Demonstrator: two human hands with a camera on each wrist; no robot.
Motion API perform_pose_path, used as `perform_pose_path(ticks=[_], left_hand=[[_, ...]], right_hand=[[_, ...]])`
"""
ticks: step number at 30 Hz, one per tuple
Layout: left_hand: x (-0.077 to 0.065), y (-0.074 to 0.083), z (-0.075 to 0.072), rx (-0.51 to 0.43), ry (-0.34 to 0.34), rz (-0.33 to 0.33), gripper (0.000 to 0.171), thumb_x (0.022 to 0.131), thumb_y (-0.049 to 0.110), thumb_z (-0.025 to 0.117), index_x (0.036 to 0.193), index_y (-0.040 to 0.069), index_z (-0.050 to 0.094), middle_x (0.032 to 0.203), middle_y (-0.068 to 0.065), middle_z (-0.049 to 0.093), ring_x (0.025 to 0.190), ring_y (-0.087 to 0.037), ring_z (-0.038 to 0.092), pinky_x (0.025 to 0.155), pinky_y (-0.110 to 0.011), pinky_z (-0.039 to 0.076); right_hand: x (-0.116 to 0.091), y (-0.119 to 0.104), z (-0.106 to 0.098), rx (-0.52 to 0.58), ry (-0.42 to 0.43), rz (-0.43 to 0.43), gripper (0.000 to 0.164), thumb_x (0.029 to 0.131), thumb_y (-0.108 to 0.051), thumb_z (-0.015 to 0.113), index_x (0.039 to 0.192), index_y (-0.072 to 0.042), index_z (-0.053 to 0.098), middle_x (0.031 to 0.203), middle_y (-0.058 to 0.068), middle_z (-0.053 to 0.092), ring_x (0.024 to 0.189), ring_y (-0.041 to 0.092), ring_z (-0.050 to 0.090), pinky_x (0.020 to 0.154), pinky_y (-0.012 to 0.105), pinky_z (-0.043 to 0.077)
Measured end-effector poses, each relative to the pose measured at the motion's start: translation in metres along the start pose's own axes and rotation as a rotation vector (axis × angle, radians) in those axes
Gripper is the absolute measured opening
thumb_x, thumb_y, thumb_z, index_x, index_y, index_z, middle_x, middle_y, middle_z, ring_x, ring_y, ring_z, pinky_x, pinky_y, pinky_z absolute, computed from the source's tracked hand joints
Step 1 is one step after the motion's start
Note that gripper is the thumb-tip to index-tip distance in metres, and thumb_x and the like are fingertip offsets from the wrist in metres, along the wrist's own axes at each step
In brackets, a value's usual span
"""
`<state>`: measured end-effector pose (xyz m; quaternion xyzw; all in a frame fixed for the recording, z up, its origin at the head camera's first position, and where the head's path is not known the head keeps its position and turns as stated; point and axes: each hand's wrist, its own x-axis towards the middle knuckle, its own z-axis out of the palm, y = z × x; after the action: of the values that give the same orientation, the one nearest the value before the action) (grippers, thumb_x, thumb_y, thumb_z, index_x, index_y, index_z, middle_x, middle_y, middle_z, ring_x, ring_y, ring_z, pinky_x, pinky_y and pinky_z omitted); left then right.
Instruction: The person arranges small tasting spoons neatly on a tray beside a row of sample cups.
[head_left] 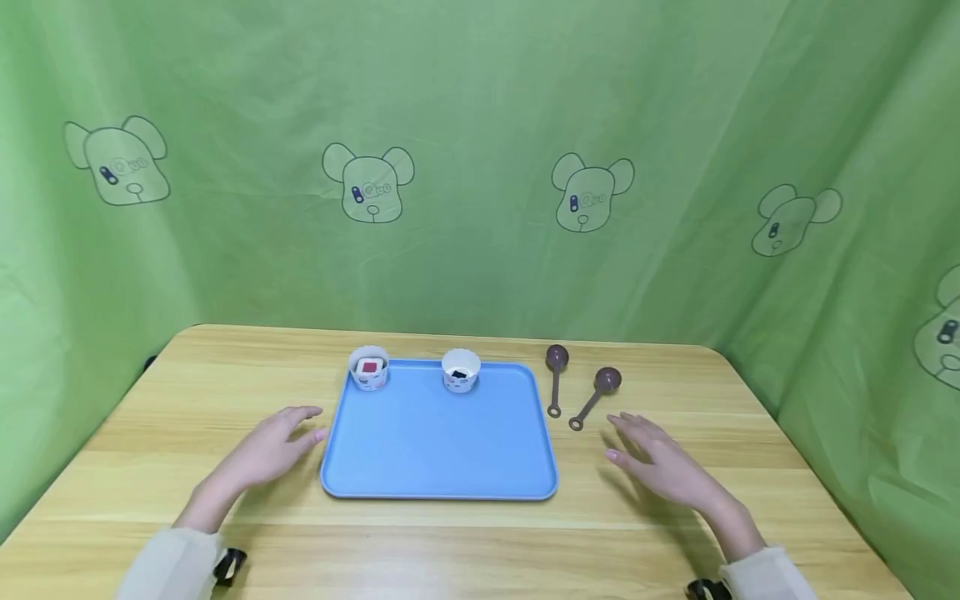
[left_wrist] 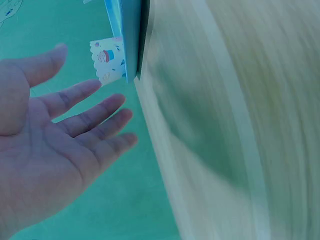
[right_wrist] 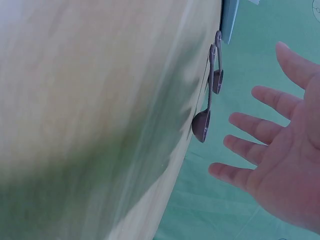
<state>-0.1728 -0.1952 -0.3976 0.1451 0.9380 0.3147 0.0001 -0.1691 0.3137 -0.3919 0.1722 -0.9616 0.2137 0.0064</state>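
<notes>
My left hand (head_left: 268,450) hovers over the table just left of the blue tray (head_left: 442,450), fingers loosely extended and holding nothing. To the tray's right, my right hand (head_left: 660,462) is also empty, its fingers spread apart in the right wrist view. Nearest to it lie two brown measuring spoons, one slanted (head_left: 606,381) and one nearly straight (head_left: 557,358). On the tray's back left corner stands a patterned paper cup (head_left: 369,379) holding a white piece with a red square. A second paper cup (head_left: 461,382) on the tray's back edge has something small and black inside.
The wooden table (head_left: 450,550) has rounded back corners. Behind it and along the sides hangs a green curtain (head_left: 480,267) printed with bear heads. A dark band (head_left: 229,567) shows at my left wrist.
</notes>
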Motion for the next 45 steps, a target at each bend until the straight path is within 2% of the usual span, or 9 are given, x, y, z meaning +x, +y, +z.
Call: perform_pose_path(ticks=[6, 12, 22, 30, 38, 45], left_hand=[[0.011, -0.002, 0.002, -0.132, 0.002, -0.064, 0.033, 0.092, 0.011, 0.051, 0.117, -0.012, 0.051, 0.109, -0.026, 0.058, 0.101, -0.038, 0.054, 0.087, -0.049, 0.044], [0.019, 0.0, 0.005, -0.174, 0.008, -0.137, 0.028, 0.09, 0.009, 0.054, 0.11, -0.009, 0.056, 0.103, -0.022, 0.061, 0.095, -0.034, 0.057, 0.084, -0.046, 0.047], [0.025, -0.001, 0.011, -0.244, -0.026, -0.146, 0.019, 0.088, 0.001, 0.052, 0.101, -0.009, 0.06, 0.091, -0.015, 0.063, 0.086, -0.027, 0.058, 0.078, -0.042, 0.049], [0.027, -0.006, 0.016, -0.33, -0.058, -0.197, 0.02, 0.087, -0.003, 0.05, 0.102, -0.012, 0.058, 0.091, -0.015, 0.062, 0.082, -0.022, 0.057, 0.071, -0.033, 0.051], [0.028, -0.007, 0.019, -0.403, -0.061, -0.238, 0.022, 0.087, -0.004, 0.05, 0.105, -0.015, 0.055, 0.095, -0.019, 0.061, 0.085, -0.022, 0.058, 0.074, -0.032, 0.052], [0.029, -0.006, 0.02, -0.436, -0.065, -0.266, 0.023, 0.089, -0.003, 0.051, 0.108, -0.017, 0.053, 0.097, -0.022, 0.06, 0.087, -0.024, 0.058, 0.074, -0.033, 0.053]], right_hand=[[0.0, -0.001, 0.001, 0.008, 0.0, -0.011, 0.06, 0.091, -0.037, 0.053, 0.133, 0.003, 0.04, 0.135, 0.029, 0.035, 0.122, 0.049, 0.03, 0.097, 0.064, 0.023], [0.002, 0.0, 0.003, 0.013, 0.001, -0.02, 0.057, 0.091, -0.035, 0.054, 0.131, 0.004, 0.042, 0.133, 0.028, 0.039, 0.12, 0.047, 0.035, 0.097, 0.062, 0.026], [0.004, 0.0, 0.006, 0.036, -0.006, -0.022, 0.054, 0.09, -0.03, 0.056, 0.13, 0.005, 0.044, 0.131, 0.027, 0.043, 0.119, 0.046, 0.038, 0.097, 0.06, 0.029], [0.006, 0.0, 0.006, 0.053, -0.021, -0.03, 0.052, 0.091, -0.026, 0.056, 0.129, 0.007, 0.044, 0.13, 0.028, 0.043, 0.118, 0.045, 0.039, 0.097, 0.059, 0.03], [0.016, -0.002, 0.002, 0.105, -0.041, -0.023, 0.052, 0.091, -0.029, 0.055, 0.129, 0.006, 0.044, 0.129, 0.027, 0.045, 0.117, 0.045, 0.041, 0.096, 0.059, 0.032], [0.033, -0.005, -0.004, 0.187, -0.048, -0.006, 0.048, 0.092, -0.025, 0.054, 0.126, 0.009, 0.047, 0.126, 0.027, 0.048, 0.11, 0.046, 0.047, 0.09, 0.056, 0.041]])
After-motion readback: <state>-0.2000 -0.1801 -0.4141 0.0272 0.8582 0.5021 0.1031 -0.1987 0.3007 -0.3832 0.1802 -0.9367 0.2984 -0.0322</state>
